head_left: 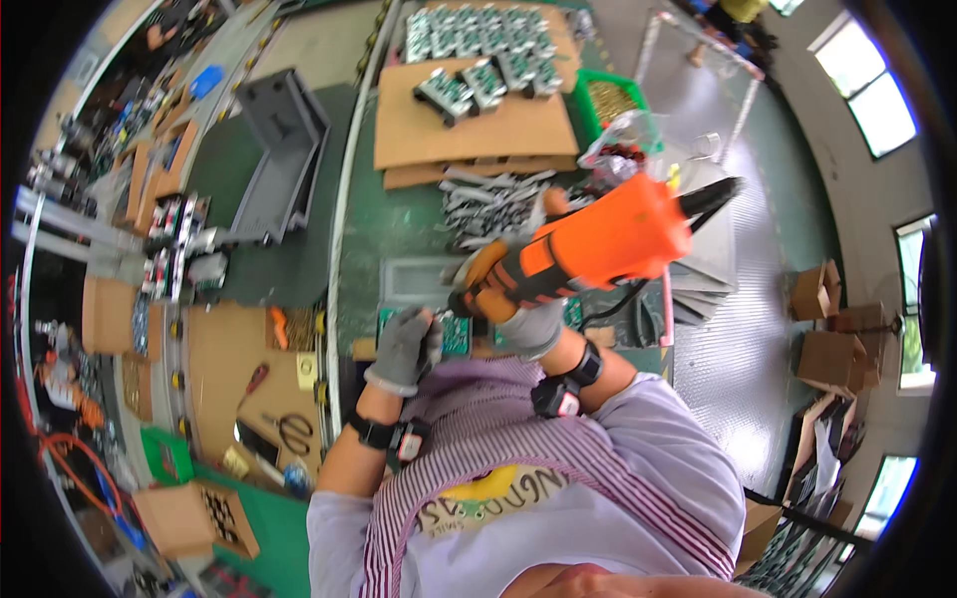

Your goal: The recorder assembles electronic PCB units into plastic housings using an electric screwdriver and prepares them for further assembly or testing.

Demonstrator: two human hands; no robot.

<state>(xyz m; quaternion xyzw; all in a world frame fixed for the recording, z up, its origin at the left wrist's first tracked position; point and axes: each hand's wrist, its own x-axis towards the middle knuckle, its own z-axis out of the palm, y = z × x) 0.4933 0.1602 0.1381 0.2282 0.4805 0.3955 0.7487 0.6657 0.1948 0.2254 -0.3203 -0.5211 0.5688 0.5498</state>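
My right hand (526, 327), in a grey glove with bare fingertips, is wrapped round an orange and black corded power driver (603, 244). The driver lies tilted, its orange end up to the right and its black nose down to the left. Beside that nose is my left hand (403, 351), also gloved, with its fingers drawn together; whatever they pinch is hidden. Under and between the hands lies a green circuit board (456, 337), partly covered. Another bit of green board (572, 314) shows to the right of my right wrist.
Beyond the hands lie a heap of grey-white strips (488, 206) and cardboard sheets (469, 140) bearing several board assemblies (483, 32). A green bin (588, 110) of brass-coloured parts and a plastic bag (626, 140) stand at the right. Leftward are a grey housing (261, 189) and scissors (294, 433).
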